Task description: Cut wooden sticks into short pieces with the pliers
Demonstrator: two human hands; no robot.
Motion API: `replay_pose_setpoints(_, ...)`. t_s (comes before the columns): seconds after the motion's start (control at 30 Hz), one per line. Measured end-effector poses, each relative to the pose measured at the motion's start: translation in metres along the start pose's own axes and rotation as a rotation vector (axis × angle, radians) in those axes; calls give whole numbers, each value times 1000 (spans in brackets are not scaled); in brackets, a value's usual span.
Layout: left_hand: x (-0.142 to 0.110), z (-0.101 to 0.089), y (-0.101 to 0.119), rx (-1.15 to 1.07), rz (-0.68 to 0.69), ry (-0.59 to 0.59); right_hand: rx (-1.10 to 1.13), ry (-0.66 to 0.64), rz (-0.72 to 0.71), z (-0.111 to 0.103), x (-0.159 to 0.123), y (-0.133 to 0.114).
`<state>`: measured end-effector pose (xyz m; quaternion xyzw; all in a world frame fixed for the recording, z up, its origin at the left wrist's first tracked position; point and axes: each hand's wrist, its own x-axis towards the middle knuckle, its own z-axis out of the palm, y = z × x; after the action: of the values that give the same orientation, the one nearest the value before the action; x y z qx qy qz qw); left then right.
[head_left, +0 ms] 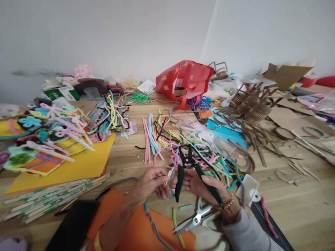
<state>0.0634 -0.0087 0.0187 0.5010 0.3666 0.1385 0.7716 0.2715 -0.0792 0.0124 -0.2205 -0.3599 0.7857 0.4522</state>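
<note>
My right hand [202,186] is closed round the green handles of a pair of black pliers [188,165], whose jaws point away from me. My left hand [151,183] pinches a thin pale stick [169,173] beside the plier jaws, over a pink pipe cleaner [167,153]. A grey twisted cord [154,226] runs under my left wrist. Silver scissors [192,221] lie on the table just below my right hand.
Loose pipe cleaners [193,143] in many colours cover the wooden table ahead. Yellow sheets [78,165] with pipe-cleaner flowers [49,132] lie to the left, a red bag [184,80] at the back, and cardboard strips and baskets [248,104] to the right. Orange felt [146,230] lies near me.
</note>
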Motion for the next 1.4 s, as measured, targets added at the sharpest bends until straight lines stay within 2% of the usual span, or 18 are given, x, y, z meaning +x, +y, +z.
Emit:
replay_pose_setpoints(0.2,-1,-2,0,-18,34,4,-102,69,-6,-7,-2,6)
replay_pose_setpoints(0.33,-4,-1,6,-25,77,30,-351,218,-35,-2,-16,-4)
replay_pose_setpoints(0.43,-8,0,13,-22,103,35,-636,336,95,9,-27,-17)
replay_pose_setpoints(0.53,-10,2,18,-16,116,17,-752,379,141,16,-30,-22)
replay_pose_setpoints(0.77,-9,3,19,-26,115,15,-957,288,182,24,-19,-26)
replay_pose_setpoints(0.93,-9,3,14,-22,116,-3,-973,263,194,31,-16,-31)
replay_pose_setpoints(1.4,-5,3,9,-16,111,-36,-945,197,188,26,-18,-29)
